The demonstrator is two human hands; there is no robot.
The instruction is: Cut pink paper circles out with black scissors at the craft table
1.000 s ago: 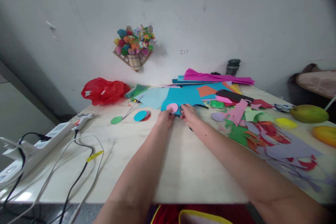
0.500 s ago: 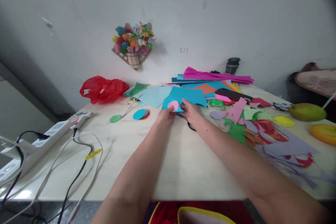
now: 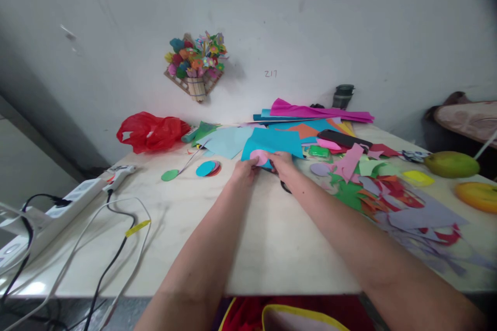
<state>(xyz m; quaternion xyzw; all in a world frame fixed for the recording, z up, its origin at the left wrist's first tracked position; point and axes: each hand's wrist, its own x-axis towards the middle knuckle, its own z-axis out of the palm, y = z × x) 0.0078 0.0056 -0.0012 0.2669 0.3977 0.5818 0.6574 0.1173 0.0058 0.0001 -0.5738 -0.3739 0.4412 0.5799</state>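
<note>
A blue paper sheet [image 3: 277,140] is held up off the table by both hands, with a pink paper circle [image 3: 257,155] lying on its near left corner. My left hand [image 3: 245,171] pinches the sheet's near edge, its thumb on the circle. My right hand [image 3: 282,164] is closed at the same near edge, fingertips touching the circle's right side; its lower fingers are hidden. Beneath my right hand lie scissors [image 3: 285,187], mostly covered, one black handle loop showing. Left of the hands rest a small stack of blue and reddish circles [image 3: 205,168] and a green circle [image 3: 170,175].
Paper scraps [image 3: 388,196] spread over the right side, near a phone [image 3: 344,139] and mango-like fruit [image 3: 452,164]. Rolled magenta paper [image 3: 318,110] lies at the back. To the left are a red plastic bag [image 3: 151,132], a power strip [image 3: 70,209] and loose cables [image 3: 132,227].
My right hand's fingers have moved left along the sheet onto the pink circle's edge. The left hand stays almost in place.
</note>
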